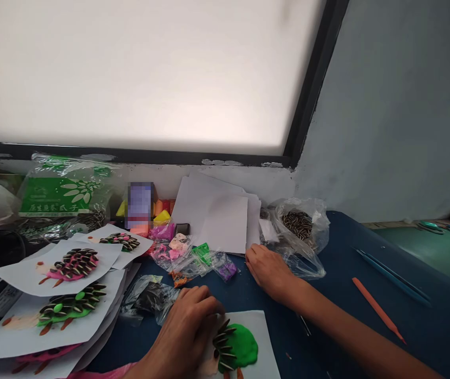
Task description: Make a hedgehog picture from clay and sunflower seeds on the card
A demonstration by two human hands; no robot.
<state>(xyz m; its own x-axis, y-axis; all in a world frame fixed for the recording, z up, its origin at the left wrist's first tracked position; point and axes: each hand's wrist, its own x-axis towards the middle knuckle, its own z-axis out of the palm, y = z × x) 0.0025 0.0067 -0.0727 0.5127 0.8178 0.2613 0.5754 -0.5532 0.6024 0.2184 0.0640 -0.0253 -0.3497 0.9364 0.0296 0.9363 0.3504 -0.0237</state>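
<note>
My left hand (187,329) rests at the left edge of a white card (262,337), its fingers bent and their tips out of sight. On the card a green clay hedgehog body (244,345) carries dark striped sunflower seeds (225,350) along its left part. Farther away, my right hand (268,271) sits beside a clear plastic bag (315,263) and the lower edge of a stack of blank paper (225,223). Its fingers are curled inward, hiding whatever may be between them. More sunflower seeds (296,225) lie inside that bag.
Seed-covered hedgehog cards (7,337) are piled at left, in front of a green seed packet (51,195). Bagged clay (225,268) lies mid-table. Blue tweezers (394,279) and an orange tool (379,310) lie at right. A wall and window frame (130,152) bound the back.
</note>
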